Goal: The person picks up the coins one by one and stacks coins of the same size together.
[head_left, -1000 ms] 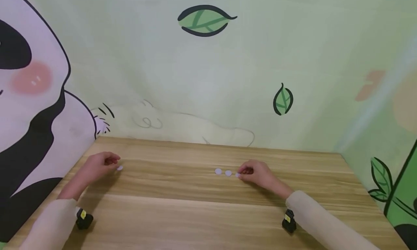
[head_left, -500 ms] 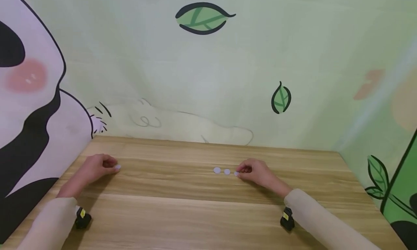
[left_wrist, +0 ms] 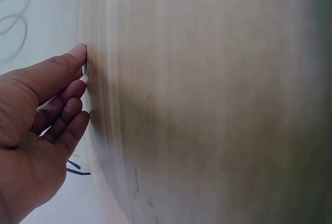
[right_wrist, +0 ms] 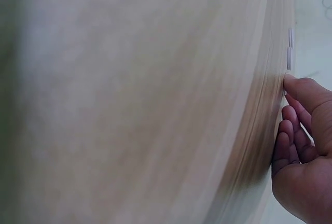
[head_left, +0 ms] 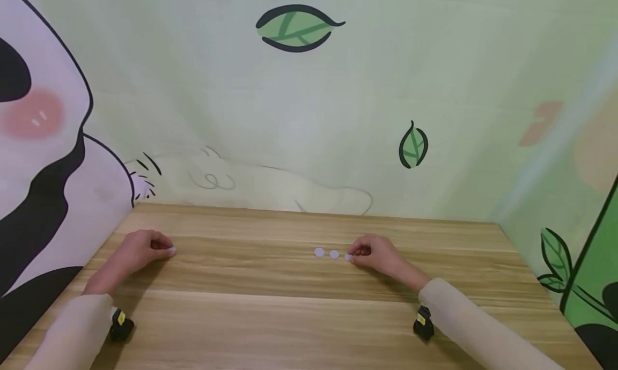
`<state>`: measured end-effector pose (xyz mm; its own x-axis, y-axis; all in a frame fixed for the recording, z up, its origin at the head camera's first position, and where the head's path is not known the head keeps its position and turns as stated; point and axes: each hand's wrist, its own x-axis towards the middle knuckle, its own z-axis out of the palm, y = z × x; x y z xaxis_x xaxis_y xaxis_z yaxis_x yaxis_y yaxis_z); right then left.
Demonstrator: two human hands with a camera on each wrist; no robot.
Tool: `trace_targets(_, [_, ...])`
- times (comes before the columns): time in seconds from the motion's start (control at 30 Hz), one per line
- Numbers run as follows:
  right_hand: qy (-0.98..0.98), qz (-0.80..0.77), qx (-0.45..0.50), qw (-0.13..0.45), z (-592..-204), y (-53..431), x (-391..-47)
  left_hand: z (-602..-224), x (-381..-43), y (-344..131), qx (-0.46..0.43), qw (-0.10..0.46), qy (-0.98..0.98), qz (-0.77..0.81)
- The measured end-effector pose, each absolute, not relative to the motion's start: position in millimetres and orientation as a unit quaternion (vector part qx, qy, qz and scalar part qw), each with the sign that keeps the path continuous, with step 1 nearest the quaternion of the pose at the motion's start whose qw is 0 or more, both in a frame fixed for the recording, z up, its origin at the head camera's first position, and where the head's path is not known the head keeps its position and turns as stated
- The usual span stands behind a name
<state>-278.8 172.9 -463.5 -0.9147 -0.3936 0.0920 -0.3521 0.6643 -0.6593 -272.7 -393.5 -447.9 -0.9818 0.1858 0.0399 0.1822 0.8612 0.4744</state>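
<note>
At the left of the table my left hand (head_left: 140, 249) pinches a small white disc (head_left: 172, 250) between thumb and index finger. Only the disc's edge (left_wrist: 84, 68) shows between those fingers in the left wrist view, down at the wood. My right hand (head_left: 376, 254) holds another white disc (head_left: 348, 257) by its fingertips, low over the table or on it. Two more white discs lie flat in a short row left of that hand: one at the row's left end (head_left: 319, 252), the other in the middle (head_left: 334, 254). The remaining fingers of both hands are curled.
The wooden table (head_left: 241, 327) meets a printed cloth backdrop (head_left: 309, 102) along its back edge. A small black device (head_left: 122, 325) hangs at the left wrist, and a second black device (head_left: 424, 324) at the right wrist.
My left thumb and index finger have come together on the left disc, which earlier lay at their tips. The right hand barely moved; the whole head view shifted slightly.
</note>
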Motion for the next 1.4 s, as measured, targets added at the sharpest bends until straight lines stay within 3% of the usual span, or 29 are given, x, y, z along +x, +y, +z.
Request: trace_targets(1.4, [0.905, -0.355, -0.232, 0.023, -462.2, 174.5, -277.1, -443.9, -272.2, -391.4, 0.074, 0.034, 0.967, 0.243])
